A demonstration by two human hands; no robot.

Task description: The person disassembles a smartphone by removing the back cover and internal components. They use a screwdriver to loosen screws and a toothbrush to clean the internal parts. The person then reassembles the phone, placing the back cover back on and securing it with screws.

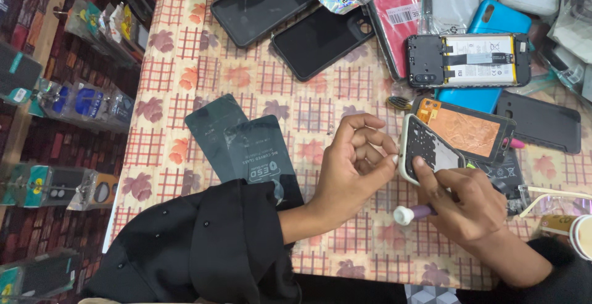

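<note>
The left hand [354,165] pinches the edge of a white phone frame [428,156] with curled fingers; the right hand [472,202] steadies its lower edge and grips a purple tool with a white cap [408,214]; an opened phone [468,60] and dark cases [320,39] lie on the patterned surface [185,69].

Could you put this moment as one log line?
left hand: pinching frame edge | right hand: thumb on frame, holding tool | table: phones

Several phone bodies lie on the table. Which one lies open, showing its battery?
The black phone at upper right: its back is off, showing a white battery. The other phones and cases nearby show closed backs.
</note>
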